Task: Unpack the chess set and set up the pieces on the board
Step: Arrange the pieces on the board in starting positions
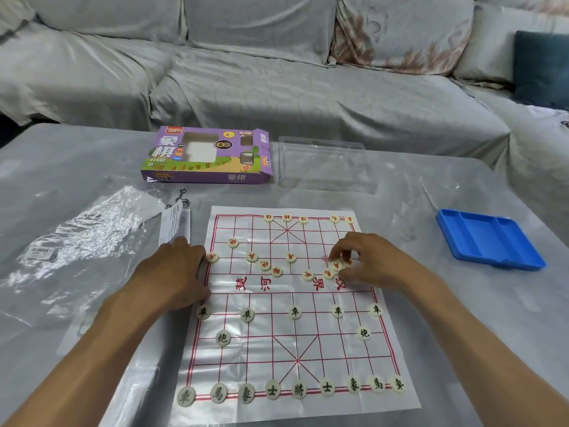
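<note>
Nearest me, black pieces [298, 389] line the board [308, 334] at six o'clock, while the left hand [172, 272] rests flat on its nine o'clock edge. The right hand [366, 260] at two o'clock pinches a red piece [336, 265] among loose ones. Beyond, at twelve, lie the purple box [206, 155] and a clear tray [323, 163].

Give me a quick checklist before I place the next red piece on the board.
1. Board sheet held flat: left hand rests on its left edge, ok.
2. Black side complete: ok.
3. Right hand has a piece: fingers curl over red pieces, exact grip cannot tell.
4. Red back row full: gaps remain, not ok.
5. Loose red pieces near the river: unplaced, not ok.
6. Blue tray emptied: ok.
</note>
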### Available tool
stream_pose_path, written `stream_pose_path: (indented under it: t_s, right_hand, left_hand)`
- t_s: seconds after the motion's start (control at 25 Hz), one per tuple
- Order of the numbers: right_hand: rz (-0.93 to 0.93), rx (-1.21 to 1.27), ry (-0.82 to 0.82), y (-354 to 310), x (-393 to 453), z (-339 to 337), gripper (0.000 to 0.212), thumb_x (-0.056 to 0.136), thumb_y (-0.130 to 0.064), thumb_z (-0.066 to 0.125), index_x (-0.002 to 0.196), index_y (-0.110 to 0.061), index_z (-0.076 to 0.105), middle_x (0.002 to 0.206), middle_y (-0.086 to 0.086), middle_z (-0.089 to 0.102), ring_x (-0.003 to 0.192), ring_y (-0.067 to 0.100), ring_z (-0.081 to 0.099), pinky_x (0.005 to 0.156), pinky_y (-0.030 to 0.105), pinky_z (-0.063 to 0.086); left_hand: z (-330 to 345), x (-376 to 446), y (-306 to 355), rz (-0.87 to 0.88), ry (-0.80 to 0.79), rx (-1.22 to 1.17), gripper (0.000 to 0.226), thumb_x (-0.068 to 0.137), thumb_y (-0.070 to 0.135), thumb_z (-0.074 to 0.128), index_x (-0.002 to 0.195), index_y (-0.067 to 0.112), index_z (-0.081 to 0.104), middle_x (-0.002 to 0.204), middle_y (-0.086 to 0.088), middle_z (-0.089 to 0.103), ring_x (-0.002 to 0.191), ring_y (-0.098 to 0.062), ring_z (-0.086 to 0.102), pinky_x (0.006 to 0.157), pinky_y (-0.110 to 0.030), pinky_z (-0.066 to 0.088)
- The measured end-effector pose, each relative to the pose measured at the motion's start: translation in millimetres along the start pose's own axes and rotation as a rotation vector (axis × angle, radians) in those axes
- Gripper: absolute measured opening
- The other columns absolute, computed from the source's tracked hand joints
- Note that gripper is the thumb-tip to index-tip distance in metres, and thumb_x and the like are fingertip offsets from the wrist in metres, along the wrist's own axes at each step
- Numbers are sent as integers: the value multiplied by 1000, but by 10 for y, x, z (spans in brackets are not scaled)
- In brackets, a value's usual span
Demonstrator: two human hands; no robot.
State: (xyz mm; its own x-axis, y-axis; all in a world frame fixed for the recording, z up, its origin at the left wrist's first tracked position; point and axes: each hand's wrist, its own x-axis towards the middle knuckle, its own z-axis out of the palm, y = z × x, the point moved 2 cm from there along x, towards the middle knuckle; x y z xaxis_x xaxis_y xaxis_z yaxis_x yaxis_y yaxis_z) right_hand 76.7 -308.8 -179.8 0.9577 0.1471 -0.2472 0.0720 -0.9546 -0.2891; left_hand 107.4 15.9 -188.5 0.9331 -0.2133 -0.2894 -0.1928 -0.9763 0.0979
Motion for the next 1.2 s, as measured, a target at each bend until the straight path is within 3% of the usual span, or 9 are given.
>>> stream_pose_path:
  t_s: [0.32,0.68,0.88,1.04,1.2]
  right_hand:
    - [-80,-1,21,-224,14,53,33,81,-35,68,113,-38,59,103,-17,58,94,6,54,79,23,46]
    - [91,39,35,93,-47,-67,28,84,-22,70,104,-39,61,87,-14,61,86,10,56,72,17,41]
    - [44,24,12,13,-66,-60,26,84,-24,69,102,-41,62,86,-15,60,83,8,56,69,17,41]
    - [-10,117,123,-247,-59,-30,18,86,-27,66,101,-35,64,81,-13,61,78,6,56,68,20,40]
    - [-143,132,158,-746,31,213,25,87,-39,65,110,-32,61,94,-15,59,85,7,53,70,23,39]
  left_hand:
    - [-11,-9,11,3,-3,-12,40,74,44,71,96,29,42,104,3,39,93,-16,41,70,-30,41]
    - [5,12,-3,13,4,-2,42,73,46,72,102,27,47,105,3,40,92,-15,41,70,-29,42]
    - [25,26,-7,11,7,-2,54,73,47,72,118,27,49,107,3,40,94,-15,40,74,-31,46]
    - [20,22,-3,12,7,5,51,74,47,72,115,26,50,104,4,39,93,-15,40,73,-30,45]
    - [8,12,9,10,7,2,45,75,46,71,109,27,48,107,3,41,93,-15,40,73,-30,45]
